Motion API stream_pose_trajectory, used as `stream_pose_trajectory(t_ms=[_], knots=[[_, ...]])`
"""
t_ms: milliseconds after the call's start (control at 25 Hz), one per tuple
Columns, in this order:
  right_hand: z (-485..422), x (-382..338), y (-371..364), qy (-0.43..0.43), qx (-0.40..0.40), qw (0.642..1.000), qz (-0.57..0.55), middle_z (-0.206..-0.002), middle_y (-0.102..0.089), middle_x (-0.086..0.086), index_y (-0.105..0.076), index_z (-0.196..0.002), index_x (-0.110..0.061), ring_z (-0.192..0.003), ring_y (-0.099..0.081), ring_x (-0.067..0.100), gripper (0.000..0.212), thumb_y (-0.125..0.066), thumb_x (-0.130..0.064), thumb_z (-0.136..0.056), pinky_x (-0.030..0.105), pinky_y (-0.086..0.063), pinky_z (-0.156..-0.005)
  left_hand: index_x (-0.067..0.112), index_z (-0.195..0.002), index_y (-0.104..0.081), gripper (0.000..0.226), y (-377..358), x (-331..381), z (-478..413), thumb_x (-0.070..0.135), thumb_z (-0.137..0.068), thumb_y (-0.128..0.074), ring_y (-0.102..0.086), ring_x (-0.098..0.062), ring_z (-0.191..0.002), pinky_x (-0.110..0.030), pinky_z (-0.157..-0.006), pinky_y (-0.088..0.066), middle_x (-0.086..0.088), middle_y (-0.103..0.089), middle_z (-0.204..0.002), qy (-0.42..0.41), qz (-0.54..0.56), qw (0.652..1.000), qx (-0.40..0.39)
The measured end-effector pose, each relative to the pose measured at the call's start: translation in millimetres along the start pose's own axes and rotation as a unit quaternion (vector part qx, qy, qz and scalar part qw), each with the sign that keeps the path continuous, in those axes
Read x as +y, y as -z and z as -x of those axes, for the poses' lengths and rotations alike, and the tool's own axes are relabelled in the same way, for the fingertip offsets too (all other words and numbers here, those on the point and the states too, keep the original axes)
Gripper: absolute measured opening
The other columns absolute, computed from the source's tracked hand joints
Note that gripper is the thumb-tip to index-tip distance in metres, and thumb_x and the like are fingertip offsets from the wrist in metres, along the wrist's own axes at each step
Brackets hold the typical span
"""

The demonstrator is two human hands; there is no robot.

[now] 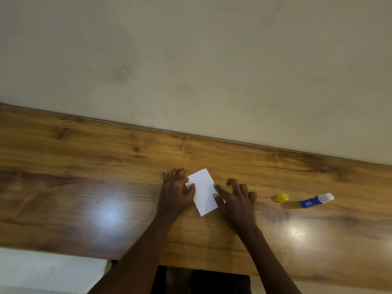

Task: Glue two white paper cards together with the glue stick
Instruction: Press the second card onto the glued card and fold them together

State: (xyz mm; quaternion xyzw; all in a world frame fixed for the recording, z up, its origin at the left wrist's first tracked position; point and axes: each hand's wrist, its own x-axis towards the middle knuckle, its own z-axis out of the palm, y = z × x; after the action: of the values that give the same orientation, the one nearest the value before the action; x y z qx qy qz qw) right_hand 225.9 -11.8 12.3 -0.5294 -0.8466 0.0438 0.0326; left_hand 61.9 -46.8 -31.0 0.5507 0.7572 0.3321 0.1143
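A white paper card (203, 192) lies flat on the wooden table (84, 166), tilted a little; whether a second card lies under it I cannot tell. My left hand (175, 190) rests flat at its left edge, thumb pressing on the card. My right hand (235, 198) touches the right edge with thumb and forefinger, the other fingers curled. The blue glue stick (316, 200) lies on its side to the right, uncapped, its white tip showing. Its yellow cap (282, 197) sits just left of it.
A pale wall (191, 60) rises directly behind the table's far edge. Two bright light reflections shine on the tabletop. A white surface (42, 270) shows at the lower left, below the table's near edge.
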Motion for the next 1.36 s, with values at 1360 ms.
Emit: stream_pose_trajectory(t_ms=[1360], knots=[[30, -22, -10, 0.065, 0.004, 0.99, -0.125, -0.101, -0.069, -0.003, -0.067, -0.09, -0.025, -0.096, -0.062, 0.021, 0.03, -0.042, -0.033, -0.075, 0.034, -0.042, -0.076, -0.002, -0.108, -0.061, 0.034, 3, 1, 1, 0.015, -0.08, -0.053, -0.053, -0.035, -0.116, -0.045, -0.109, -0.011, -0.019, -0.06, -0.121, 0.03, 0.049, 0.998, -0.015]])
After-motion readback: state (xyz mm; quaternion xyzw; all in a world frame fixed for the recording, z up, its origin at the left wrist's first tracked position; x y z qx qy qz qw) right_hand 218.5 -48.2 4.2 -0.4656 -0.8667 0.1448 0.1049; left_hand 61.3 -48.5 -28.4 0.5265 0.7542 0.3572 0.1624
